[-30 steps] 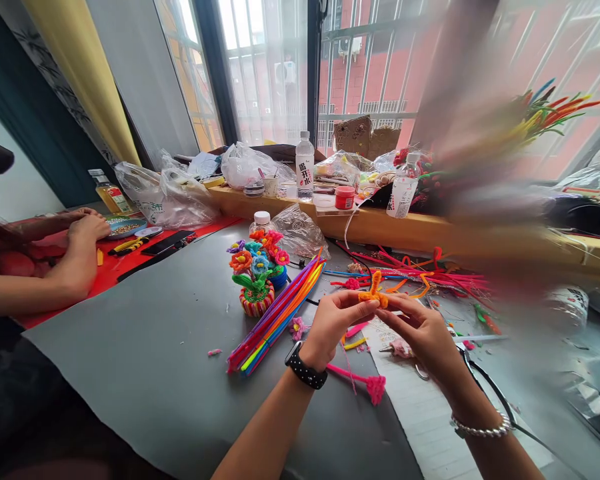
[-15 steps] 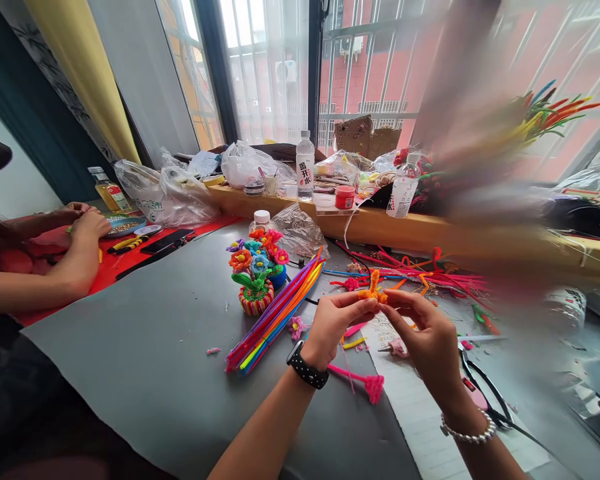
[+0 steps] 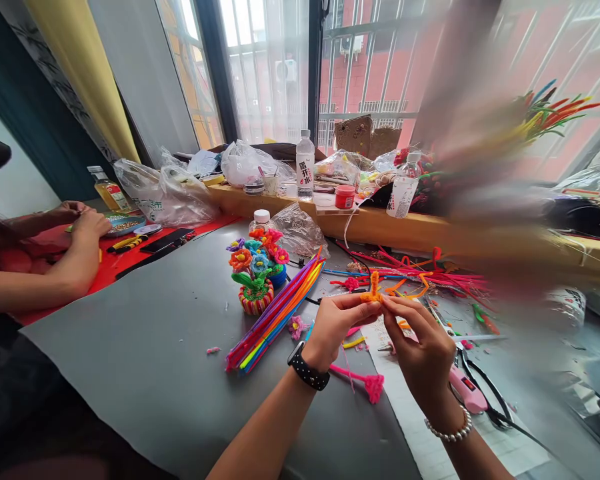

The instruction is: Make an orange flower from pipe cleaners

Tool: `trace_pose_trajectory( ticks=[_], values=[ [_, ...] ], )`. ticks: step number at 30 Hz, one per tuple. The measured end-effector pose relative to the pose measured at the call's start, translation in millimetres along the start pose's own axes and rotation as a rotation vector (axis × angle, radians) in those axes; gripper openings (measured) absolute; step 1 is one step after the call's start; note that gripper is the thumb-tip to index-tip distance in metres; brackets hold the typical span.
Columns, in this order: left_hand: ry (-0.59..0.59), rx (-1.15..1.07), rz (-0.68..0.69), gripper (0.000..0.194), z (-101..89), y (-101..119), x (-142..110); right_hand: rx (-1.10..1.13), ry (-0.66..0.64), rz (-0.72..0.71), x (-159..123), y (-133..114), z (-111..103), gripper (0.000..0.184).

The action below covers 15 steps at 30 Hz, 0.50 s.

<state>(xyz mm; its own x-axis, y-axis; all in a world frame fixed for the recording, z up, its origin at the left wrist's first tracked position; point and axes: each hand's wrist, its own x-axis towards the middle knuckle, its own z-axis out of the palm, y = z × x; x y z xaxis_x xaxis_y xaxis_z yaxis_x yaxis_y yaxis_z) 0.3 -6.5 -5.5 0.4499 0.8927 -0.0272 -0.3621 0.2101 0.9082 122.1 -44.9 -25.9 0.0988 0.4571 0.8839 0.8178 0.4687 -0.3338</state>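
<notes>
Head view: orange piece (image 3: 375, 288) pinched at its base
Left hand (image 3: 324, 330) and right hand (image 3: 424, 343) pinch it, thumbs against fingers, above the table (image 3: 180, 353). Likely best: steady left grip, light right pressure, upright stem left uncrushed.

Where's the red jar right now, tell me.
In the head view, the red jar stands on the wooden ledge, right of the upright water bottle and left of the tilted one.
</notes>
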Motion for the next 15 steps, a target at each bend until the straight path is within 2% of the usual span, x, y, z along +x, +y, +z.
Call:
trace_pose_trajectory(
  ticks=[6, 15],
  values=[
    [-0.008, 0.003, 0.051, 0.030, 2.5, -2.6, -0.8, -0.019, -0.048, -0.044, -4.1, 1.9, -1.1, 0.019],
    [-0.004, 0.018, 0.044, 0.031, 0.0, -3.1, 1.3, -0.010, -0.066, -0.041, -6.1, 3.7, -0.4, 0.024]
  ],
)
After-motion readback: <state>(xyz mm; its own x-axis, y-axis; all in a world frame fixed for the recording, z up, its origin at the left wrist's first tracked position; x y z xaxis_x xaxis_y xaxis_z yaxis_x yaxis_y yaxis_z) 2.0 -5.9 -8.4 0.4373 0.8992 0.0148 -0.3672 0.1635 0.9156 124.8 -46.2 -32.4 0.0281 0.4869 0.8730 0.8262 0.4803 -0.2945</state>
